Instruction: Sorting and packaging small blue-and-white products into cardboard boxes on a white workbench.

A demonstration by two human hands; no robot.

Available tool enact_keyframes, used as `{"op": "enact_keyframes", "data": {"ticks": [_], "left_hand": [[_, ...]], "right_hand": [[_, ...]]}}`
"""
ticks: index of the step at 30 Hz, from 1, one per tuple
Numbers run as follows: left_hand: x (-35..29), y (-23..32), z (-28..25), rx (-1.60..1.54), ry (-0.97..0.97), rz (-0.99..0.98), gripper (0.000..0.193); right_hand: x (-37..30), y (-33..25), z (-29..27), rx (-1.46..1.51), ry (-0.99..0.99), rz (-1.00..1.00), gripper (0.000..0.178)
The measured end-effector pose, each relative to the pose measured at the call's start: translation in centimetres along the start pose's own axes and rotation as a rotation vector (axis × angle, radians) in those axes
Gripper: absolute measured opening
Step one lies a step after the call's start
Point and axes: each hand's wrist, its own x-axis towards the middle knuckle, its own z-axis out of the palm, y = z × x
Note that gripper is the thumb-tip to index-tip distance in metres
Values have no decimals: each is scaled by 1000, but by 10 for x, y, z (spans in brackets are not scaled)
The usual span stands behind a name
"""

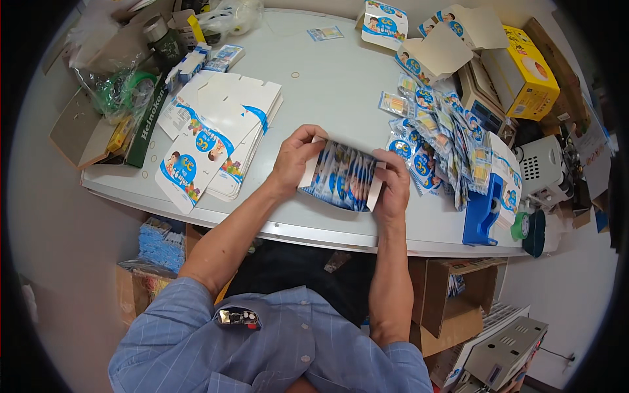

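Observation:
Between my two hands is a small white carton (375,195), its end flaps folded out and its open side facing me. Blue-and-white sachets (341,175) stand packed in a row inside it. My left hand (296,159) grips the carton's left end, thumb and fingers at the upper corner. At the right end, my right hand (394,187) holds the upper edge and side flap, its fingertips slightly blurred. A loose heap of sachets (436,134) lies right of my right hand. Left of my left hand is a stack of flat printed cartons (226,108).
A blue tape dispenser (481,213) stands at the table's right front, near green tape (520,225). Behind the heap are open cartons (436,52), a scale (481,98) and a yellow box (521,72). A cluttered cardboard tray (78,128) sits far left. One sachet (325,33) lies at the back.

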Motion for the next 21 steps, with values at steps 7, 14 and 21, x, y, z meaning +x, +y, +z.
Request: {"op": "enact_keyframes", "data": {"ticks": [7,14,21], "left_hand": [[-13,13,-6,-302,-140,-113,9],[-22,57,9,756,-227,-84,29],[-26,58,-9,1239,-632,381,41]], "right_hand": [[-8,-12,-10,-49,-197,-49,18],[-8,-51,14,-812,-209,89,38],[-26,-46,17,-944,-192,-234,28]]}}
